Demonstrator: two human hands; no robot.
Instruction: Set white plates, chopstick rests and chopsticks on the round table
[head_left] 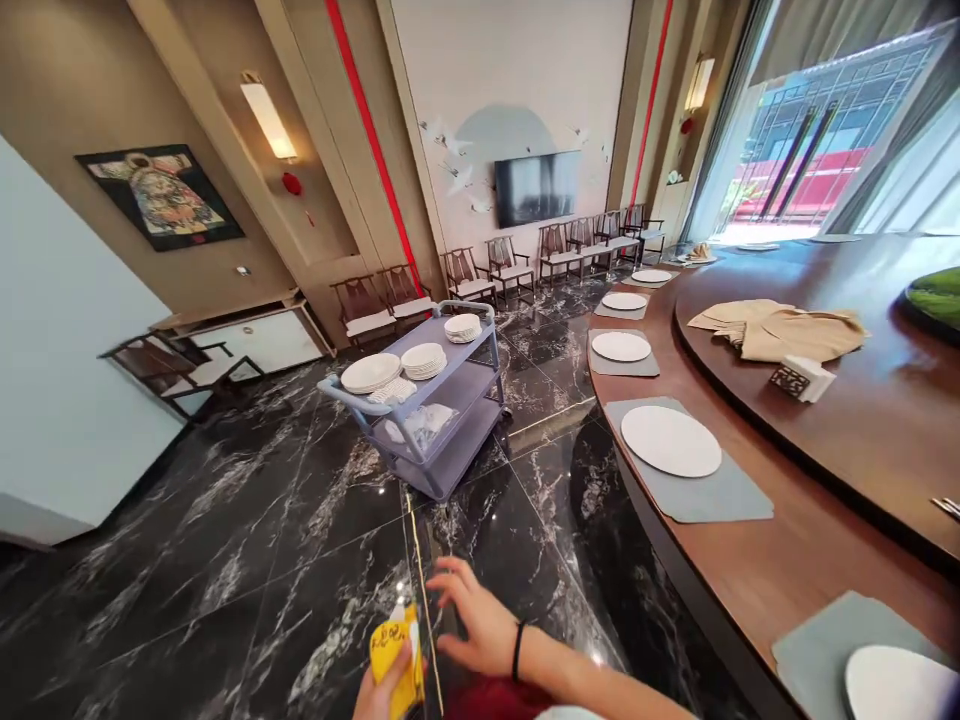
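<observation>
My left hand is at the bottom of the view, its thumb pressed on a small yellow packet. The packet has dark lettering on its face and a white part at the top. Just to its right is my right hand, fingers spread and bent, holding nothing; a black band circles that wrist. Both hands are above the dark marbled floor. Ahead of them stands a grey-blue trolley bearing stacks of white plates and a folded cloth. A clear plastic bag lies on its middle shelf.
On the right, a large round wooden table carries white plates on grey placemats. Its turntable holds beige napkins and a napkin holder. Chairs line the far wall; another chair stands left.
</observation>
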